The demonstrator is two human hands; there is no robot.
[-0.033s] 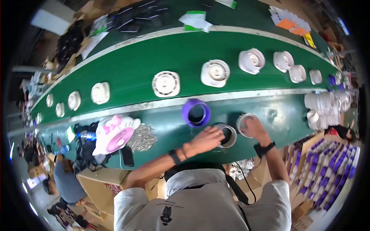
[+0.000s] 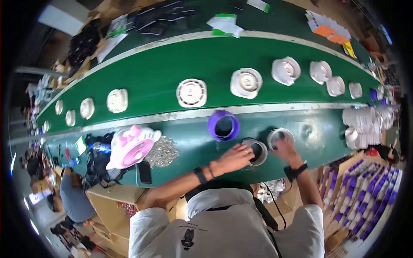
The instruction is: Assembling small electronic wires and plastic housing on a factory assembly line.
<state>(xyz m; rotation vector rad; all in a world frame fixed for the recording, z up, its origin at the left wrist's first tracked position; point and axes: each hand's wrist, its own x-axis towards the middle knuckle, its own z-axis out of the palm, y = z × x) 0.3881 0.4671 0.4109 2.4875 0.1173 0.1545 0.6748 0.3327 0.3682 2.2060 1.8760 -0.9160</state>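
Note:
My left hand [image 2: 235,158], with a ring on one finger, has its fingers curled at the left rim of a white, hollow round housing [image 2: 263,157] with a dark inside. My right hand [image 2: 286,150] is closed over the near rim of a second white round housing [image 2: 292,133], some fingers reaching into its opening; motion blurs the fingertips. Farther off, just left of these two, a purple round housing [image 2: 211,126] stands on the workbench [image 2: 193,133], its dark opening showing. Neither hand touches it.
Beyond a pale rail, a green conveyor belt [image 2: 150,77] carries several white round parts [image 2: 192,93]. Left lie a pink-and-white cat-shaped fan [image 2: 137,147], a heap of small metal pieces [image 2: 163,152] and a phone [image 2: 144,173]. White parts are stacked [image 2: 359,120] at the right.
The whole view shifts slightly rightward. My right hand comes a little toward me against the white housing's rim. My left hand keeps its place at the other housing.

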